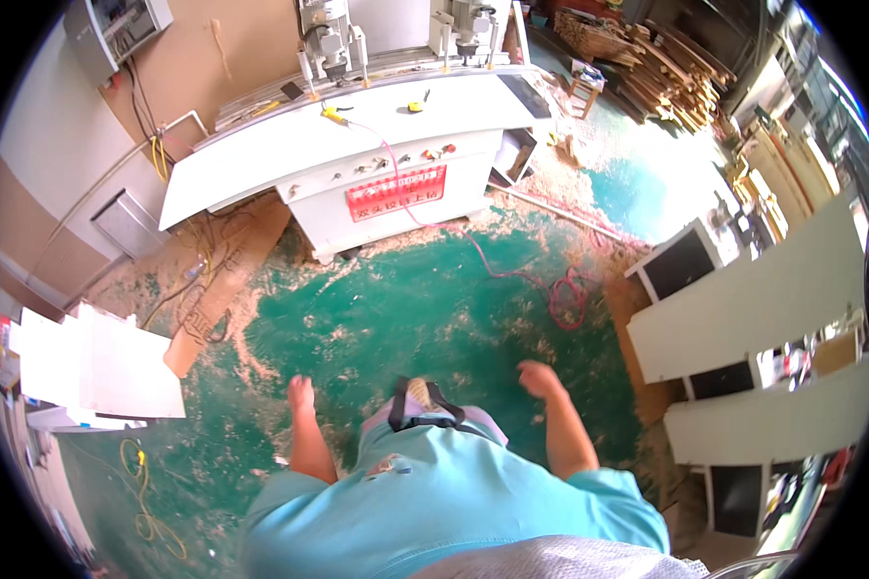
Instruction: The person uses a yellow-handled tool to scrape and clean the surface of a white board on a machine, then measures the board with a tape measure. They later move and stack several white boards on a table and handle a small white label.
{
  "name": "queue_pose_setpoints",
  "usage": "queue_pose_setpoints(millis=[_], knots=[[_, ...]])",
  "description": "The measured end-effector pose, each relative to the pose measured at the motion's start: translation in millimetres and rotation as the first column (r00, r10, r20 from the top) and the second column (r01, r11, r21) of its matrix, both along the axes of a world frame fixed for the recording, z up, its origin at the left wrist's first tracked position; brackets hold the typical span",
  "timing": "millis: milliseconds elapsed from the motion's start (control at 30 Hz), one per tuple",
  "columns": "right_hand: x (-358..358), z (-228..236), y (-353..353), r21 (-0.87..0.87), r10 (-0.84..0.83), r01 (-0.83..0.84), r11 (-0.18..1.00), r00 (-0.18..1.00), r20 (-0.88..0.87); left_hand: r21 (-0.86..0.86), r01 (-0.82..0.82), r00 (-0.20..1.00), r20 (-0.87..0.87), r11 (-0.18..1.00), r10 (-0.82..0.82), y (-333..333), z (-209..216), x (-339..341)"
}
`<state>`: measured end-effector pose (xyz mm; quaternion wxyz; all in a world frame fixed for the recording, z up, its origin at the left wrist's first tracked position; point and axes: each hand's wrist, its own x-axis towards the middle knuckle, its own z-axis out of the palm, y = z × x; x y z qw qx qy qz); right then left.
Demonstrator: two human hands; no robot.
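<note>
My left hand [301, 392] hangs above the green floor [357, 328] at my left side. Its fingers look loosely curled in, and nothing shows in them. Out to the right, my right hand [541, 379] is also over the floor and touches nothing I can see; motion smears its fingers. A black strap [433, 422] lies across my waist between the two hands. Ahead stands a white workbench [261, 145] with a yellow air gun [334, 115] on its top, joined to a pink hose [473, 246]. Another yellow-and-black tool [418, 102] lies beside it.
Two drilling heads [328, 43] rise behind the bench. The pink hose trails across the sawdust-strewn floor to a coil [568, 301]. Pale panels [743, 299] flank the right side. White boards [126, 367] and a yellow cord [145, 492] are at left. Wood strips [681, 82] are piled far right.
</note>
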<state>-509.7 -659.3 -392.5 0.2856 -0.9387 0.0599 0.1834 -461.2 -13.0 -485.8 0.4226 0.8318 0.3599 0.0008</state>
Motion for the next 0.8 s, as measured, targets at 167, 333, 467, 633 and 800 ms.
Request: queue_pose_setpoints(millis=[167, 333, 467, 633, 800], knots=[[18.6, -39.2, -46.2, 0.158, -0.190, 0.227, 0.961, 0.957, -0.220, -0.130, 0.362, 0.915, 0.239, 0.923, -0.325, -170.1, 99.3, 271.9], [100.4, -91.2, -159.4, -0.127, -0.383, 0.361, 0.924, 0.884, -0.267, -0.125, 0.521, 0.766, 0.505, 0.844, -0.397, -300.3, 139.4, 519.1], [231.3, -69.2, -196.3, -0.157, -0.543, 0.529, 0.834, 0.837, -0.069, -0.252, 0.435, 0.888, 0.277, 0.865, -0.366, -375.8, 173.3, 653.5], [478.4, -20.7, -162.0, 0.020, -0.369, 0.371, 0.928, 0.915, 0.161, 0.045, 0.484, 0.825, 0.311, 0.874, -0.473, -419.2, 211.7, 790.4], [711.9, 64.7, -52.3, 0.204, 0.092, -0.150, 0.967, 0.959, 0.268, 0.289, 0.258, 0.959, 0.042, 0.922, -0.282, -376.1, 163.5, 930.0]])
